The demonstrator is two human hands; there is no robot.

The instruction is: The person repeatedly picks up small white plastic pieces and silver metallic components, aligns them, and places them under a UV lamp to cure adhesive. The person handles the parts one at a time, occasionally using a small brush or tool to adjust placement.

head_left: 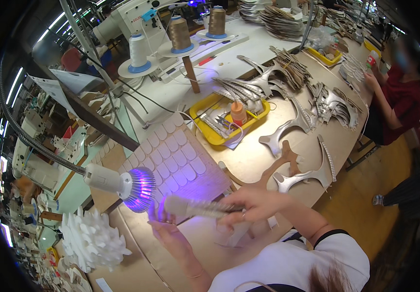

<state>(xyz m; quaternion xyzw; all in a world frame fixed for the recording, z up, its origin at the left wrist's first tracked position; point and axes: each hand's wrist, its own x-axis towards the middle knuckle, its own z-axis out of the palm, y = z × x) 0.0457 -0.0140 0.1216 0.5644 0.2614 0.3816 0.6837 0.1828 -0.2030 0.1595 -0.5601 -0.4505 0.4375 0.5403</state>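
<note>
Under the purple glow of the lamp point(139, 190), a pale, strap-like piece with a ridged grey strip point(197, 209) spans the space between my hands. My left hand point(171, 234) grips its broad whitish end, with the fingertips partly lost in the glow. My right hand point(253, 205), blurred by motion, has its fingers closed at the darker end. Just beyond lies a board point(210, 177) with rows of pale rounded tabs point(183, 155). Flat silver shoe-upper pieces point(312, 177) and a tan piece point(280, 168) lie past my right hand.
A yellow tray point(210, 136) holds an orange bottle point(238, 114) and small tools. White foam-like pieces point(95, 241) are heaped at left. Thread cones point(179, 34) stand at the back, beside stacked silver pieces point(283, 22). Another person point(397, 92) works at far right.
</note>
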